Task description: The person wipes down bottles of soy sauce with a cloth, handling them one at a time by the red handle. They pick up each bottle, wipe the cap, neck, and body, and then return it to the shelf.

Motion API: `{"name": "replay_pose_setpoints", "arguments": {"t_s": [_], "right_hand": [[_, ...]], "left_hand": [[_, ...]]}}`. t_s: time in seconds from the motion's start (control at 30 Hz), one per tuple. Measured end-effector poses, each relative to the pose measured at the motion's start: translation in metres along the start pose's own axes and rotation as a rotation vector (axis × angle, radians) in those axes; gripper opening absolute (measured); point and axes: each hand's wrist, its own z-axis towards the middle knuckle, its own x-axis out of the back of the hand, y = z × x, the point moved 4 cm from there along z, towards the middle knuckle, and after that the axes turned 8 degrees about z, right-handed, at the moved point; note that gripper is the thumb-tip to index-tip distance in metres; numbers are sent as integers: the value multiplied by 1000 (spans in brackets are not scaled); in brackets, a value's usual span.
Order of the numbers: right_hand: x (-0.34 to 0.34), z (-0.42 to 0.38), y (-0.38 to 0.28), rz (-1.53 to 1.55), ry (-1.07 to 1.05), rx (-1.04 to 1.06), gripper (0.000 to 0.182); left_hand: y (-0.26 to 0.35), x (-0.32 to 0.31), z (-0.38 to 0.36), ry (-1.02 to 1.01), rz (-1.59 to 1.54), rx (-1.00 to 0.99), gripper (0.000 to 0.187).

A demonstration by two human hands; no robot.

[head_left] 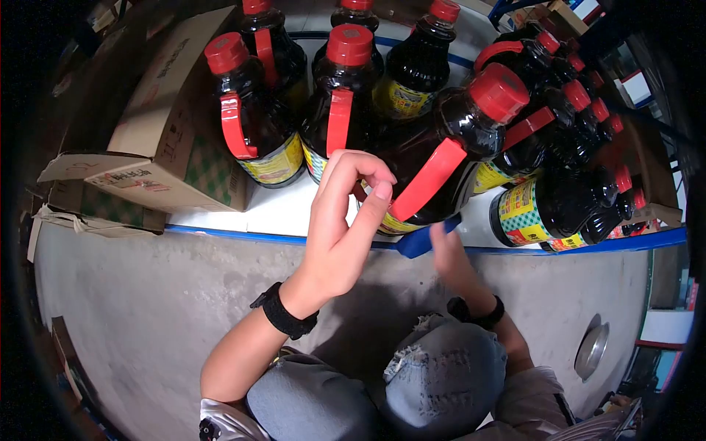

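My left hand (342, 228) is raised in front of a large dark soy-sauce-style bottle (485, 143) with a red cap and red handle. Its fingers are curled, thumb tip close to the index fingertip, beside the handle's lower end; whatever they may hold is hidden. Below that bottle's base, my right hand (450, 257), slightly blurred, grips a blue cloth (418, 242) at the shelf edge. The bottle leans compared with its neighbours. Left of it stand similar bottles, among them a front one (257, 125) with a yellow and green label and another (342, 95) with its handle facing me.
An opened cardboard carton (165, 125) stands on the left of the white shelf (276, 213), which has a blue front edge. More bottles (526, 213) crowd the right, some lying tilted by another carton (647, 176). A metal bowl (592, 351) is on the concrete floor (147, 316).
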Motion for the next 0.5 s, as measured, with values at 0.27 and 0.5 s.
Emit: {"name": "replay_pose_setpoints", "arguments": {"t_s": [0.27, 0.5], "right_hand": [[10, 18, -69, -13, 298, 140, 63], [-6, 27, -82, -179, 245, 487, 96]], "left_hand": [[52, 29, 1, 243, 467, -279, 17], [133, 52, -45, 603, 1528, -867, 26]]}}
